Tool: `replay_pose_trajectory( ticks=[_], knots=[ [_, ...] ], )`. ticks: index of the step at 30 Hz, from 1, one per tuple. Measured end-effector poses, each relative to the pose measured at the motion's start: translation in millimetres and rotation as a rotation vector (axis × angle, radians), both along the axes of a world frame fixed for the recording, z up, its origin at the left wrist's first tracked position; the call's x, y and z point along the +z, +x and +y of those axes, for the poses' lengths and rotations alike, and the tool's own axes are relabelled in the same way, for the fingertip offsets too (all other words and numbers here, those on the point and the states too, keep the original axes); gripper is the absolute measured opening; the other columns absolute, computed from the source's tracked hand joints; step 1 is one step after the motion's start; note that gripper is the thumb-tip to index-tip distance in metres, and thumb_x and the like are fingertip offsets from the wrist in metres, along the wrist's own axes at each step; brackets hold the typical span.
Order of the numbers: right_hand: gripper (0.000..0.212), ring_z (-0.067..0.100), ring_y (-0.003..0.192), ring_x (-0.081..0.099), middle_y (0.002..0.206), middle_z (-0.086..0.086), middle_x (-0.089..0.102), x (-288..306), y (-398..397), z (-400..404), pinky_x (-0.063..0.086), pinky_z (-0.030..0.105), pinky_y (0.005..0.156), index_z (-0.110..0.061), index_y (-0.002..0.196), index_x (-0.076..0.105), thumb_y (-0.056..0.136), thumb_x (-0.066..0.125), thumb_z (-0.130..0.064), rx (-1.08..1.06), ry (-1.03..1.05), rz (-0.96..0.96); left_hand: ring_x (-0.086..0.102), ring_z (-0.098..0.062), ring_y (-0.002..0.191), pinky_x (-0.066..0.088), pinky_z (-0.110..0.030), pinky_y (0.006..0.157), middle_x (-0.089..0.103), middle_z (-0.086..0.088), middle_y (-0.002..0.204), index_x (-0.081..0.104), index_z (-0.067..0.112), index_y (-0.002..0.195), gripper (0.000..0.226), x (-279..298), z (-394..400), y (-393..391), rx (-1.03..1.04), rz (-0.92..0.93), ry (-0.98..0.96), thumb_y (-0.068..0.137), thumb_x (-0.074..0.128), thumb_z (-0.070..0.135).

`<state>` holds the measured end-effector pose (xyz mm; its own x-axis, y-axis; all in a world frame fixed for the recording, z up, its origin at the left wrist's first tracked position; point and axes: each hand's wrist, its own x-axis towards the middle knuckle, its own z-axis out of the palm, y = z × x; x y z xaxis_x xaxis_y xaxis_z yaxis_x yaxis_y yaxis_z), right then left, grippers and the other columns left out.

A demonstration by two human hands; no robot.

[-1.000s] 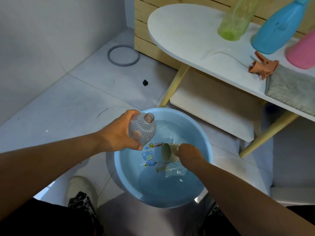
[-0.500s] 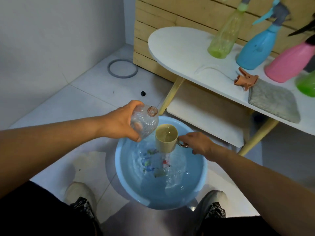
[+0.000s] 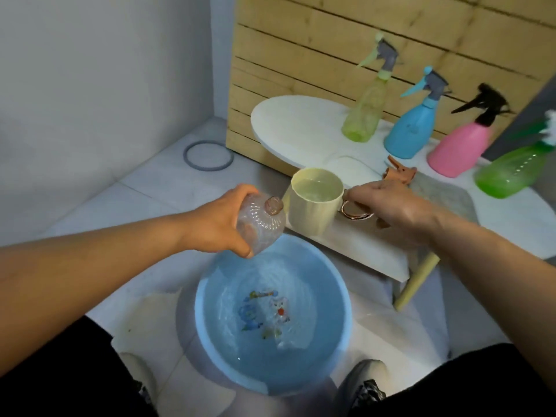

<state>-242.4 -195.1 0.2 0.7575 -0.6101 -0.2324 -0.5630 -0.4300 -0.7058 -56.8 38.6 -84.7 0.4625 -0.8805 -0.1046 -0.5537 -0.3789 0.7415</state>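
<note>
My left hand [image 3: 216, 224] grips a clear ribbed spray bottle [image 3: 261, 224] with no cap, its open neck tilted up toward the right. Right beside that neck is a cream cup [image 3: 313, 203] full of water, held upright by my right hand [image 3: 388, 203], which pinches its metal handle. Both are above the far rim of a blue basin [image 3: 207, 299] on the floor. The basin holds rippling water over a cartoon print.
A white low table [image 3: 294, 124] against a wooden slat wall carries yellow-green [image 3: 365, 106], blue [image 3: 415, 127], pink [image 3: 463, 145] and green [image 3: 511, 170] spray bottles, an orange spray head [image 3: 400, 173] and a grey cloth [image 3: 445, 200]. A grey ring [image 3: 208, 155] lies on the tiled floor. My shoes flank the basin.
My right hand lifted the cup out of the basin's water, now full, and raised it beside the bottle's neck. The left hand with the bottle rose slightly. The view tilted up.
</note>
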Motion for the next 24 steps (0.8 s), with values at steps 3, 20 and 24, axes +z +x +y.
replay_pose_trajectory(
  ticks=[3,20,24],
  knots=[
    [0.038,0.015,0.062,0.039,0.060,-0.003,0.044,8,-1,-4,0.038,0.028,0.055,-0.022,0.061,0.048,0.087,0.065,-0.042,0.006,-0.041,-0.029,0.056,-0.005,0.114,0.054,-0.029,0.095,0.051,0.013,0.127,0.032,0.037,0.136,0.103,-8,-5,-12,-0.014,0.054,-0.012,0.058,0.098,0.023],
    [0.042,0.013,0.058,0.041,0.061,0.000,0.054,4,8,4,0.036,0.032,0.060,-0.007,0.072,0.065,0.084,0.071,-0.047,0.047,-0.207,-0.079,0.055,-0.011,0.116,0.054,-0.036,0.097,0.050,0.013,0.132,0.030,0.035,0.141,0.110,-17,-6,-17,0.014,-0.063,0.010,0.055,0.099,0.038],
    [0.043,0.012,0.058,0.045,0.059,-0.002,0.056,2,12,5,0.040,0.033,0.060,-0.007,0.072,0.067,0.082,0.071,-0.048,0.045,-0.258,-0.082,0.056,-0.011,0.113,0.054,-0.035,0.094,0.052,0.011,0.128,0.029,0.036,0.139,0.110,-16,-7,-17,0.020,-0.079,0.008,0.055,0.100,0.037]
  ],
)
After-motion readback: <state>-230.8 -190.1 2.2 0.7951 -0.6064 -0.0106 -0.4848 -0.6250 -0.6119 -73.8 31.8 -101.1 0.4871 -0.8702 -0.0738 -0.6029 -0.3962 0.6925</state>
